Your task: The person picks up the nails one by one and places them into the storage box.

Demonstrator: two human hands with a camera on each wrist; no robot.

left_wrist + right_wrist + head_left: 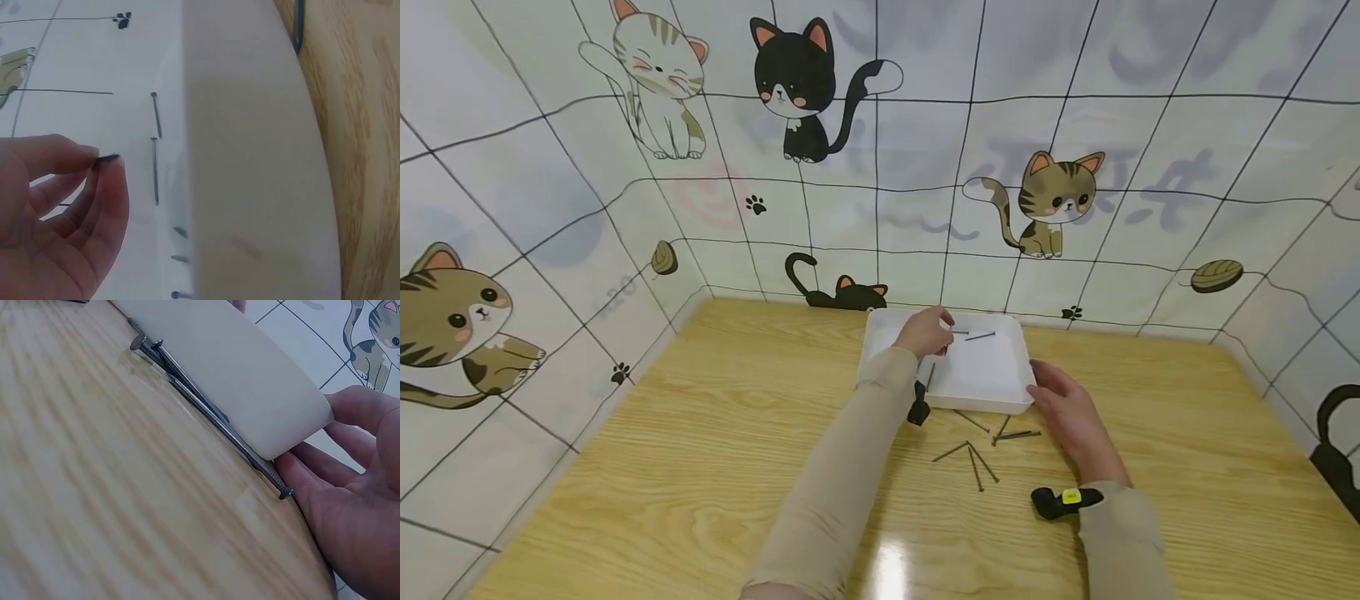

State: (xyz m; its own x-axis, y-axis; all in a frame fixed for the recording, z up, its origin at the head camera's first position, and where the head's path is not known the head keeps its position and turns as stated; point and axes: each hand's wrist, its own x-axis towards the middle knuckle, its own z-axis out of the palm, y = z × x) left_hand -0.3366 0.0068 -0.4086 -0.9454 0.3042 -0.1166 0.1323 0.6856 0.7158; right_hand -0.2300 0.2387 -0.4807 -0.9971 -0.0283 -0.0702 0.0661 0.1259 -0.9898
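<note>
A shallow white tray point(992, 371) stands on the wooden table, close to the back wall. Over its left part, my left hand point(923, 335) pinches a dark nail point(107, 159) between thumb and fingertips; most of that nail is hidden by the fingers. Inside the tray lie several grey nails, among them one nail point(155, 172) along the wall. My right hand point(1067, 408) holds the tray by its near right corner, fingers and thumb around the edge. Beside that corner, nails point(219, 422) lie crossed on the wood.
In front of the tray several loose nails point(975, 469) are spread over the table point(700, 433). A cloth wall point(910, 217) printed with cats rises behind and at both sides. Black wrist cameras point(1066, 502) sit on both sleeves.
</note>
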